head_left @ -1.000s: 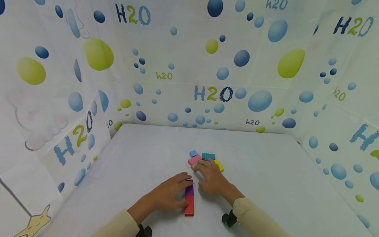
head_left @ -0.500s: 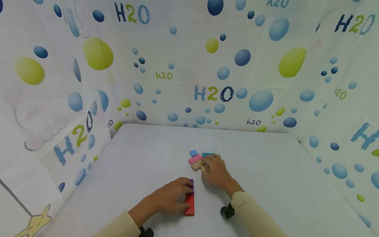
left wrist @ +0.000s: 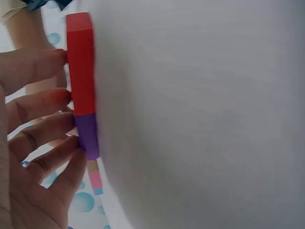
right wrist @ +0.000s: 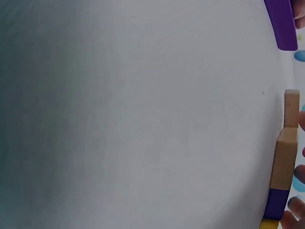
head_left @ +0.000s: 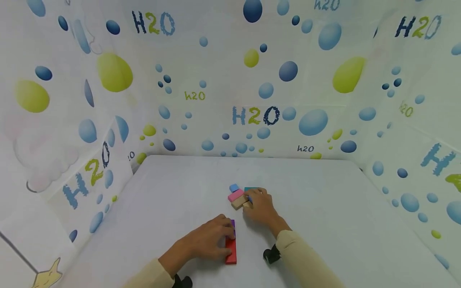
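Observation:
My left hand (head_left: pixel 207 240) rests its fingertips on a purple block (left wrist: pixel 87 136) and a red block (left wrist: pixel 81 71), which lie end to end in a line. The thumb is on the red one. Farther back, my right hand (head_left: pixel 262 208) reaches over a small cluster of blocks, its fingers bent loosely down onto them. At its left side show a wooden block (head_left: pixel 238 203), a pink block (head_left: pixel 235 195) and a light blue block (head_left: pixel 234 187). A teal block (head_left: pixel 251 189) peeks out behind its fingers. Its fingertips come close to a dark blue block (right wrist: pixel 276 205) and a yellow block (right wrist: pixel 270 224).
A white table (head_left: pixel 180 180) carries all the blocks. Behind and beside it hangs a white sheet (head_left: pixel 216 60) printed with blue and green bubbles and H2O lettering. A black wrist camera (head_left: pixel 271 254) sits below the right sleeve (head_left: pixel 302 256).
My right hand has shifted right across the cluster, uncovering the wooden block and covering the yellow one. The left fingers have come down over the purple block. The head view has shifted slightly.

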A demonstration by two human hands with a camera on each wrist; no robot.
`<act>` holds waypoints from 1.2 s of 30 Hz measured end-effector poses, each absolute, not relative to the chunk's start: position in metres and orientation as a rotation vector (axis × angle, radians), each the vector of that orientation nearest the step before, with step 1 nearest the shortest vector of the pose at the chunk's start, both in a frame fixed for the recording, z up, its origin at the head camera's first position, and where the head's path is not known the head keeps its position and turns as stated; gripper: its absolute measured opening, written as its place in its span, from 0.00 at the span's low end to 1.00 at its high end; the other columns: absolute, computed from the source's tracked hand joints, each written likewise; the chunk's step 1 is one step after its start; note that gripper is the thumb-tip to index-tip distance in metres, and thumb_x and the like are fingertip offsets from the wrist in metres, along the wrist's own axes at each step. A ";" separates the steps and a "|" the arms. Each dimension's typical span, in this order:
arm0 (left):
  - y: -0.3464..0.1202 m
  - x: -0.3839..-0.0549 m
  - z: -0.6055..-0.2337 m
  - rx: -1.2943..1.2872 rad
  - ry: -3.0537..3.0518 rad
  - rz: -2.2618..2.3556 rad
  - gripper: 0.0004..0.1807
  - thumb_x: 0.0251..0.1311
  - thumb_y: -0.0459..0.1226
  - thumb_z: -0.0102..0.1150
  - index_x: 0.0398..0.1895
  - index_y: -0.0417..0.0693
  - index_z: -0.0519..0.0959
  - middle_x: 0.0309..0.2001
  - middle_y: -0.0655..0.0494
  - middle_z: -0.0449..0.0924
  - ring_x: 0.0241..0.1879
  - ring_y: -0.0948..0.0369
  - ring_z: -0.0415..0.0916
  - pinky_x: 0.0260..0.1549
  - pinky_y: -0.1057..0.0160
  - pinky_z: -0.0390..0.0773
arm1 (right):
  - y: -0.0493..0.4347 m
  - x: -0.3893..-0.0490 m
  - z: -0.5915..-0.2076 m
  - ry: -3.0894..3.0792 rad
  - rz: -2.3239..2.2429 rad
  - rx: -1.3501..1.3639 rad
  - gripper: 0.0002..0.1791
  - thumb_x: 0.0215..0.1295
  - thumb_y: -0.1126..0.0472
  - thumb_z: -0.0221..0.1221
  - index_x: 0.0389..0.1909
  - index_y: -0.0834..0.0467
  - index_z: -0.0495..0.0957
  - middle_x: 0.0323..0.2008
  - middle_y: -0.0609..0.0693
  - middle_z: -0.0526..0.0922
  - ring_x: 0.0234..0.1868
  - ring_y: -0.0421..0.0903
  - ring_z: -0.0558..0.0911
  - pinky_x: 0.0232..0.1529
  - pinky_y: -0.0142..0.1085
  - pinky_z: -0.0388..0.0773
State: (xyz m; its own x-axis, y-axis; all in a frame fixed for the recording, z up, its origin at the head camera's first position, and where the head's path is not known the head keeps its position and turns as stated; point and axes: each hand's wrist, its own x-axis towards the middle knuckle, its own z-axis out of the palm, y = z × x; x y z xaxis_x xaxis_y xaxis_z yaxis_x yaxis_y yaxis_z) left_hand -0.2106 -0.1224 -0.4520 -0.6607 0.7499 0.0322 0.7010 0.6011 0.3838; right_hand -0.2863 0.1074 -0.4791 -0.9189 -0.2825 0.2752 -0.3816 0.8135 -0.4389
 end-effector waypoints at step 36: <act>-0.121 -0.202 -0.451 1.316 2.699 0.422 0.17 0.59 0.53 0.66 0.49 0.61 0.82 0.47 0.68 0.75 0.48 0.68 0.68 0.43 0.68 0.80 | 0.085 -0.282 -0.478 -2.835 0.723 0.245 0.28 0.57 0.48 0.66 0.56 0.59 0.79 0.61 0.55 0.77 0.66 0.64 0.65 0.60 0.62 0.64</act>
